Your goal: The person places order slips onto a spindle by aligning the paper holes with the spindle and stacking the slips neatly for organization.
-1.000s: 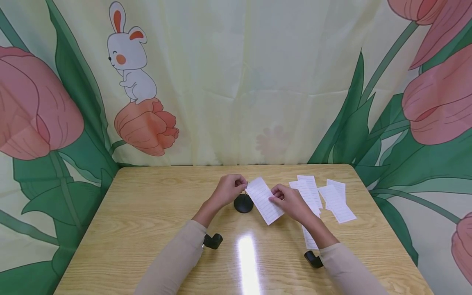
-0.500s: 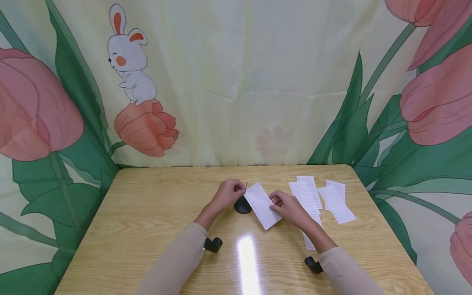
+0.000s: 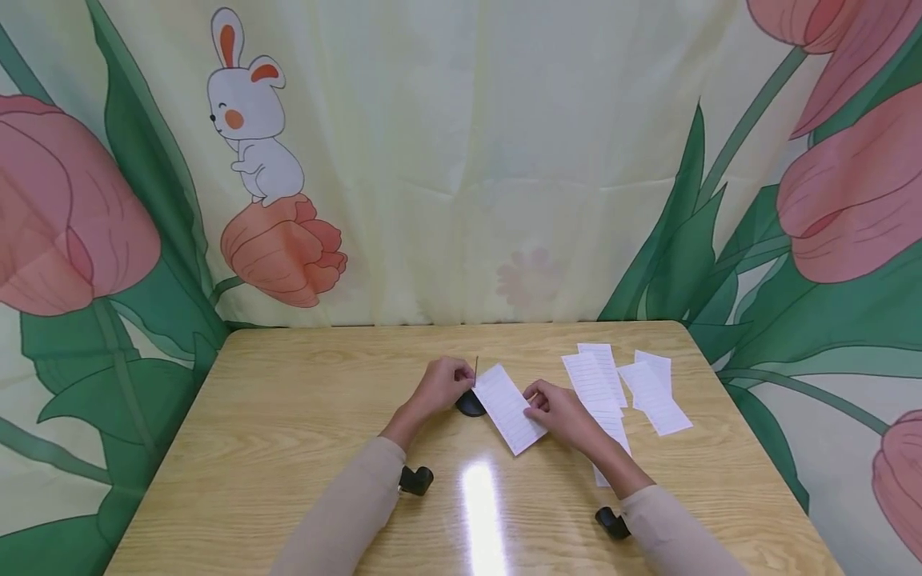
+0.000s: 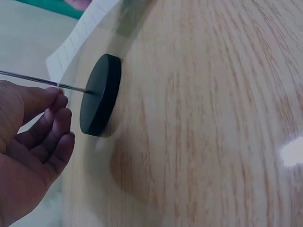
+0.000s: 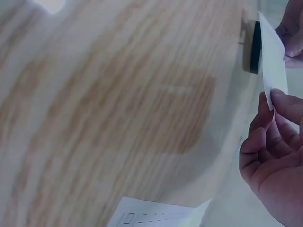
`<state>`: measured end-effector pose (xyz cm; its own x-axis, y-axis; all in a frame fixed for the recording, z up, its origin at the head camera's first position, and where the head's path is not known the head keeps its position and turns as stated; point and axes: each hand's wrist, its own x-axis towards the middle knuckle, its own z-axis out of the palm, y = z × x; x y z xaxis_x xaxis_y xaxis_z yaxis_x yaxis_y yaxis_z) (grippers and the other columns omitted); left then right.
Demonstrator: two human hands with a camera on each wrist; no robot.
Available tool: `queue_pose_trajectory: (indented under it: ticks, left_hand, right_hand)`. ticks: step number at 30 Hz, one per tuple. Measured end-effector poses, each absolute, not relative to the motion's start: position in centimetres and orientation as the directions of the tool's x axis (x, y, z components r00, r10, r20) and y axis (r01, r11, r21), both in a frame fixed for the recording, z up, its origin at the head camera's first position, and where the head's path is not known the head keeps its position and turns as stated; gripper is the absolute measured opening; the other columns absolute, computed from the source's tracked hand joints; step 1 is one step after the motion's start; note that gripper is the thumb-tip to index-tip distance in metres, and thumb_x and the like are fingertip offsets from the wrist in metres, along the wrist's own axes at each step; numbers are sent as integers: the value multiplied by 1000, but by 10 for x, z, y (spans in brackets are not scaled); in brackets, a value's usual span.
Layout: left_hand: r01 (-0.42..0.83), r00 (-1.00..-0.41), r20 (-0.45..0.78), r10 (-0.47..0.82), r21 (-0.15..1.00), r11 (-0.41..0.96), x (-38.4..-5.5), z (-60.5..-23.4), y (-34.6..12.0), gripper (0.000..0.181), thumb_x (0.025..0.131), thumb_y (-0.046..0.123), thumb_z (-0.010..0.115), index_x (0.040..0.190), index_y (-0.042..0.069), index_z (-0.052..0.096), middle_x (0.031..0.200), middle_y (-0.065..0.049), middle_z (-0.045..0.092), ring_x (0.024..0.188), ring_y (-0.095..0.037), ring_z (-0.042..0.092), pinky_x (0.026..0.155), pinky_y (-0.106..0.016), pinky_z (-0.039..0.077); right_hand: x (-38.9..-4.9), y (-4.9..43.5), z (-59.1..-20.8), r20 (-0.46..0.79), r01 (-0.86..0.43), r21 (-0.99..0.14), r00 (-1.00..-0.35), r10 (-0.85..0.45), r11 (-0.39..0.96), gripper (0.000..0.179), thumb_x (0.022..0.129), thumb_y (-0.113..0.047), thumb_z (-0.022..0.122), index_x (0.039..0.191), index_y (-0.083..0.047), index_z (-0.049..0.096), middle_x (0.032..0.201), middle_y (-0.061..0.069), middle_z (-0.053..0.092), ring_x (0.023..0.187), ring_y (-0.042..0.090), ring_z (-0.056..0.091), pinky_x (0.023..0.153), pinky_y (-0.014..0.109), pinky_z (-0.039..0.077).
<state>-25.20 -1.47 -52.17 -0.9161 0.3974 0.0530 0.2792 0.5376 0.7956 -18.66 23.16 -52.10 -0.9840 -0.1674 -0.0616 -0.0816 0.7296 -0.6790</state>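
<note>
A bill spike with a black round base (image 3: 470, 404) stands on the table, its thin metal rod (image 4: 75, 88) upright. The upper left corner of a lined white paper slip (image 3: 508, 410) is at the rod, which sticks up above it; it looks threaded on, though fingers partly cover the spot. My left hand (image 3: 444, 384) pinches that corner beside the rod, above the base. With thumb and fingers my right hand (image 3: 560, 412) pinches the slip's right edge, holding it tilted above the table. In the right wrist view the slip (image 5: 273, 61) appears nearly edge-on.
Several lined slips (image 3: 594, 384) lie overlapping to the right, partly beneath my right forearm. Two more slips (image 3: 657, 398) overlap farther right. A printed curtain (image 3: 432, 160) hangs behind the table's back edge. Black wrist cameras (image 3: 416, 480) sit on both wrists.
Both hands have moved down with the slip, nearer the black base. More of the rod now shows above the slip's corner. The loose slips have stayed where they were.
</note>
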Motion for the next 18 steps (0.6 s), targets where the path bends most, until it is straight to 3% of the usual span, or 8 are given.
queue_pose_trajectory:
  ticks: [10,18]
  left_hand:
    - [232,-927,-4,375,779,582,-253,-531,-13,8,94,4,72,86,5,77,77,-1,68,73,-11,56,66,-22,46]
    - [227,-944,21,330,765,602,-253,-535,-8,9,91,3,74,84,6,80,79,-2,74,77,-11,62,69,-24,52]
  right_hand:
    - [-186,228,-526,-71,-74,-632,-986,-152,772,14,92,-6,76,103,-7,69,82,-2,67,75,9,61,68,24,51]
    - [-186,225,-531,-65,-86,-616,-985,-159,783,14,89,-3,78,99,-6,68,80,0,69,74,9,62,68,26,51]
